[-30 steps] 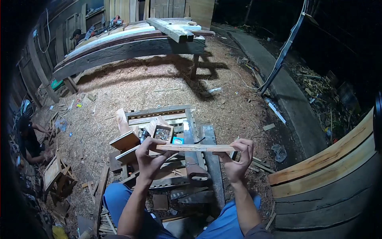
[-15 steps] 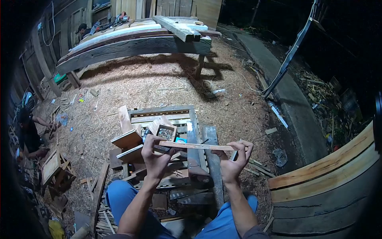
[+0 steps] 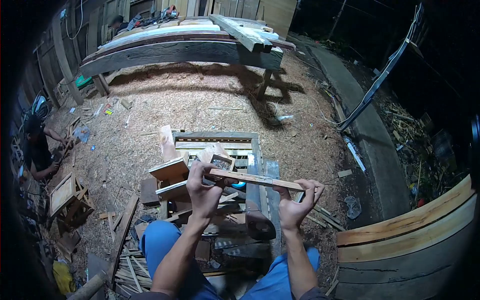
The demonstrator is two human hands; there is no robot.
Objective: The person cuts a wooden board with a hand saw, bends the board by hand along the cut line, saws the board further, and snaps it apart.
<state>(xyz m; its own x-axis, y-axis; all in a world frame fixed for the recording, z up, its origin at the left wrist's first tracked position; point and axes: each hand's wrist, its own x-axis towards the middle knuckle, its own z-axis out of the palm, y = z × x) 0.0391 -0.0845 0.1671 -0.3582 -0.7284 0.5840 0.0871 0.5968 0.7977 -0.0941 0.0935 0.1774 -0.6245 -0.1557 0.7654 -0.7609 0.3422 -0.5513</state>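
Note:
My left hand [image 3: 202, 187] pinches the left end of a narrow wooden board [image 3: 250, 178], seen edge-on. At its other end my right hand [image 3: 296, 204] grips the board between thumb and fingers. It is held up above a low slatted wooden bench [image 3: 215, 135], sloping down slightly to the right, with a line across it nearer the right hand. Under the board lies a handsaw [image 3: 255, 192] with a dark handle. Behind my left hand sits a small wooden box [image 3: 223, 162] holding small bits I cannot make out. Left of it are flat wood pieces [image 3: 169, 169].
A long timber workbench [image 3: 180, 54] stands ahead, loaded with planks. Wide boards [image 3: 400, 235] lie at the right. Another person [image 3: 40, 147] crouches at the left beside a small wooden frame [image 3: 62, 194]. Wood shavings [image 3: 165, 107] cover the ground, and scrap sticks [image 3: 131, 267] lie near my knee.
The board now slopes down to the right, where it was nearly level before. Both hands still hold its ends. The whole view has shifted slightly.

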